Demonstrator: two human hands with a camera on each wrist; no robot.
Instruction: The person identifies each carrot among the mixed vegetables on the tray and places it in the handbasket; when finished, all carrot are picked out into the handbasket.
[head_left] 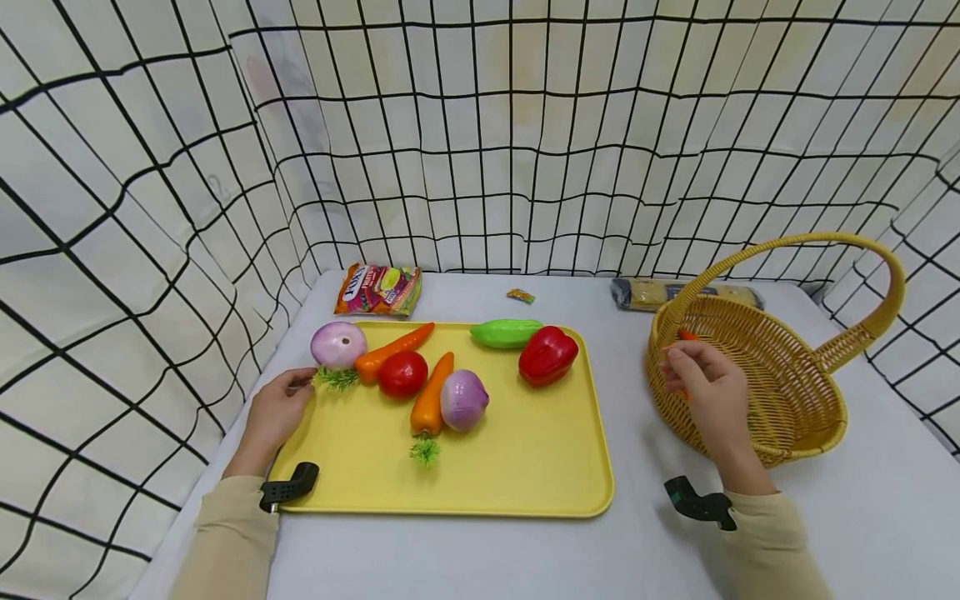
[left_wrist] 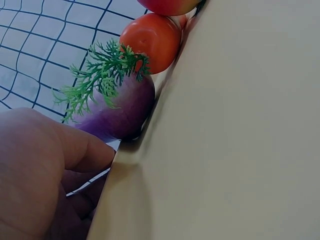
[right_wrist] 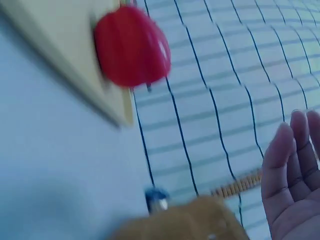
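My left hand (head_left: pixel 279 410) grips the left rim of a yellow tray (head_left: pixel 525 467); in the left wrist view its fingers curl at the edge. Close by lie a purple onion (head_left: pixel 339 344) and a carrot (head_left: pixel 397 348) with green leaves. The tray also carries a tomato (head_left: pixel 403 375), a second carrot (head_left: pixel 429 404), another onion (head_left: pixel 464 401), a green ridged vegetable (head_left: pixel 504 333) and a red bell pepper (head_left: pixel 549 357). Over the left side of a wicker basket (head_left: pixel 795 408) is my right hand (head_left: pixel 716 396), its fingers loosely bent and empty. A red-orange thing (head_left: pixel 687 335) shows partly behind it.
A Fox's candy bag (head_left: pixel 378 290) lies behind the tray at the left. Farther right are a small wrapped candy (head_left: pixel 521 295) and a clear-wrapped yellowish package (head_left: pixel 647 294) behind the basket. The basket's tall handle (head_left: pixel 810 240) arches up. Black-grid netting over white cloth encloses the table.
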